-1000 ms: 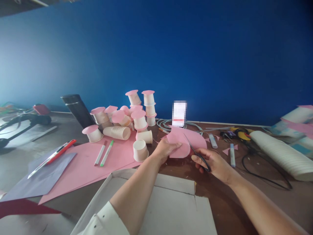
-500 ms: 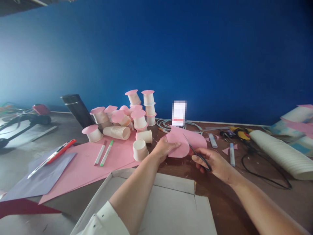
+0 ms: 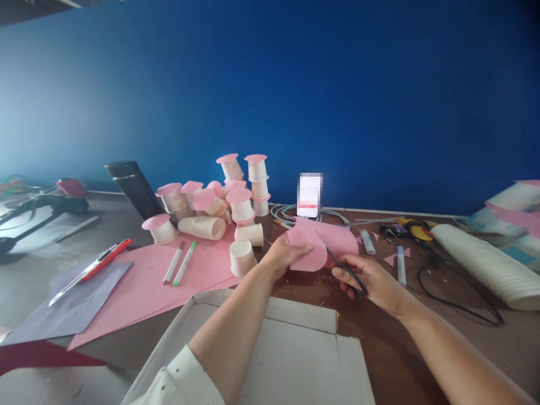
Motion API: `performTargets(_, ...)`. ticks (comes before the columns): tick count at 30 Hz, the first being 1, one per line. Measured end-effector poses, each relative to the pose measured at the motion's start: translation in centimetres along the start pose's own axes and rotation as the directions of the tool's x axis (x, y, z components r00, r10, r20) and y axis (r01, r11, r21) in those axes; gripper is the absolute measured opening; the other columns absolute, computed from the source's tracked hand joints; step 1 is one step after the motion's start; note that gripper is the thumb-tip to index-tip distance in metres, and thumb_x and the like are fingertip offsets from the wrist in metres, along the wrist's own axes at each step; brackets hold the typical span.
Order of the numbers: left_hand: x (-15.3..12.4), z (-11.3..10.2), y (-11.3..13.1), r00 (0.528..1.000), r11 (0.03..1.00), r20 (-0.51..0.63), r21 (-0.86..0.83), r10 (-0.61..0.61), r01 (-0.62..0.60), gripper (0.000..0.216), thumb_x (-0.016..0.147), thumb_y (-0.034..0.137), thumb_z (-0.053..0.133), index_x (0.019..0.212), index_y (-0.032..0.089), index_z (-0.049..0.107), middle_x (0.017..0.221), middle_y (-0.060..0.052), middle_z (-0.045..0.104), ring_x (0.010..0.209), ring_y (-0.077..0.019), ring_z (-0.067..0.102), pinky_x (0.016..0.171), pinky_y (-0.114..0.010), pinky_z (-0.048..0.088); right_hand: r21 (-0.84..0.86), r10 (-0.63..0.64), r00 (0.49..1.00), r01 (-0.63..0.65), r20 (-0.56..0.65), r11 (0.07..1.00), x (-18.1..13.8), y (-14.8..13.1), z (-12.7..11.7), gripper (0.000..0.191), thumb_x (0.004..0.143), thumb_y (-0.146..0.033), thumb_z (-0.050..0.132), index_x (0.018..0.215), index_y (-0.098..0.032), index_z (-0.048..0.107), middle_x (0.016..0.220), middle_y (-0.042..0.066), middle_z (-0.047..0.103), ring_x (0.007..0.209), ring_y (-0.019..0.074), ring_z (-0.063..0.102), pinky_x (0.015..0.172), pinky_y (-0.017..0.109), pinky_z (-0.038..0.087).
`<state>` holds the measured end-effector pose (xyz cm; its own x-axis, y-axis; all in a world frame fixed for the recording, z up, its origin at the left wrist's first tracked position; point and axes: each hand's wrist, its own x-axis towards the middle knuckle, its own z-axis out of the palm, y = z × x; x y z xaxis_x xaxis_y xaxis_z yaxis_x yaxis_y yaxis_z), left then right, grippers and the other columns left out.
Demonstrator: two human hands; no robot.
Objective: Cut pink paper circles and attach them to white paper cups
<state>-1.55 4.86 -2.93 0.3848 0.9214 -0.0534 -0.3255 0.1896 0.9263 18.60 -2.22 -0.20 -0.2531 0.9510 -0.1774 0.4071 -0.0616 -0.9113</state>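
Note:
My left hand (image 3: pixel 286 256) pinches a piece of pink paper (image 3: pixel 340 238), thumb on top, above the brown tabletop. The paper curls over, its near end rounded. My right hand (image 3: pixel 361 279) is closed round the dark handles of a pair of scissors (image 3: pixel 353 275). Their blades lie against the pink paper, pointing up and left, just right of my left thumb. To the left of my left wrist stands a white paper cup (image 3: pixel 242 259), open end up. Behind it another paper cup (image 3: pixel 250 235) lies on its side.
Several cups topped with pink paper (image 3: pixel 241 205) stand stacked at left, before a black flask (image 3: pixel 134 188). A utility knife (image 3: pixel 90 271) and two markers (image 3: pixel 184 263) lie on paper sheets. At right are a glue stick (image 3: pixel 367 242), a cable (image 3: pixel 455 306) and nested cups (image 3: pixel 485 267). A white box lid (image 3: pixel 307 360) lies in front.
Almost nothing differs. Both hands, the pink paper and the scissors keep nearly the same place, and the whole view has shifted very slightly.

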Motion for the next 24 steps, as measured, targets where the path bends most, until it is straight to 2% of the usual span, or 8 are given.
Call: performTargets(24, -0.12, -0.23, 0.51, 0.999, 0.999, 0.045, -0.017, -0.031, 0.032, 0.057, 0.055, 0.028, 0.085, 0.106, 0.012, 0.066, 0.103, -0.013, 0.069, 0.088, -0.0231, 0.066, 0.081, -0.036, 0.05, 0.01, 0.014, 1.0, -0.014, 0.016, 1.0, -0.14, 0.01, -0.21, 0.04, 0.077, -0.054, 0.063, 0.091, -0.017, 0.059, 0.061, -0.002, 0.058, 0.049, 0.0095, 0.051, 0.049, 0.022, 0.035)
